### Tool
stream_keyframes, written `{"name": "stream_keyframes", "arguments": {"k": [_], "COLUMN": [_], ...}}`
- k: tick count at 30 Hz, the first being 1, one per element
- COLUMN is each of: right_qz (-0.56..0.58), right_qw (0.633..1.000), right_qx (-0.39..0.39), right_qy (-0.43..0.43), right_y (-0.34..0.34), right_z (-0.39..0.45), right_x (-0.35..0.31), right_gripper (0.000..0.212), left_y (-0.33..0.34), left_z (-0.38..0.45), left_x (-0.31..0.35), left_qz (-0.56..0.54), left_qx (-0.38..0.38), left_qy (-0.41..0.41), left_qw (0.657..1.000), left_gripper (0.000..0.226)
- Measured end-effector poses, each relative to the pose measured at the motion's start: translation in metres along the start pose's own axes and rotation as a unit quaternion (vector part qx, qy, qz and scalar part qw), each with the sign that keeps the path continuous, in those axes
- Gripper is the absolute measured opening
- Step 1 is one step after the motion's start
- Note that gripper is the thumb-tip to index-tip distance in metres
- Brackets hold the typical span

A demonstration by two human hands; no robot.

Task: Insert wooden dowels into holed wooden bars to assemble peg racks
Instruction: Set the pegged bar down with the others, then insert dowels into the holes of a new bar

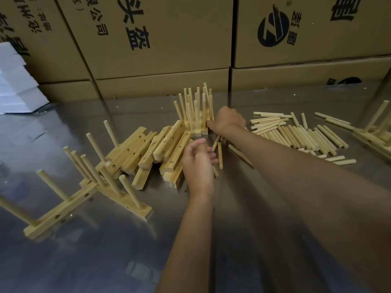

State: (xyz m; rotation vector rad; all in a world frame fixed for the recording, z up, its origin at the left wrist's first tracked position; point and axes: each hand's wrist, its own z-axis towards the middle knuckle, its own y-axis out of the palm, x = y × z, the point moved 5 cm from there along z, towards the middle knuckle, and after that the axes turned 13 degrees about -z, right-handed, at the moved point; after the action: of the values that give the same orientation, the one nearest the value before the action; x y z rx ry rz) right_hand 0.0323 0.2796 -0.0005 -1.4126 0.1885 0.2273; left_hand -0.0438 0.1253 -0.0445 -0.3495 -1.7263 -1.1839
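Observation:
Several holed wooden bars (146, 150) lie heaped at the table's middle. Behind them stands a tight group of finished peg racks (196, 115) with dowels upright. My right hand (229, 119) reaches to that group, its thumb against the end of the nearest rack; its fingers are hidden behind the hand. Just right of the bar heap, my left hand (197, 163) hovers with fingers loosely curled and nothing in it. Two loose dowels (220, 155) lie beside it. A large spread of loose dowels (296, 134) lies to the right.
More finished racks (95, 187) lie tipped at the near left, and another rack (374, 132) sits at the right edge. Stacked cardboard boxes (158, 39) wall the back of the steel table (211, 240). White foam blocks (14, 81) sit far left.

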Motion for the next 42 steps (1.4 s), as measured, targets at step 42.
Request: {"name": "stream_keyframes", "arguments": {"k": [42], "right_qz": [0.329], "right_qw": [0.916], "right_qx": [-0.004], "right_qy": [-0.229], "right_y": [-0.112], "right_z": [-0.112], "right_x": [-0.021], "right_gripper": [0.018], "left_y": [0.003], "left_z": [-0.034], "left_x": [0.028], "left_qz": [0.001], "left_qx": [0.027], "left_qy": [0.131], "left_qw": [0.991], "left_gripper": [0.027]}}
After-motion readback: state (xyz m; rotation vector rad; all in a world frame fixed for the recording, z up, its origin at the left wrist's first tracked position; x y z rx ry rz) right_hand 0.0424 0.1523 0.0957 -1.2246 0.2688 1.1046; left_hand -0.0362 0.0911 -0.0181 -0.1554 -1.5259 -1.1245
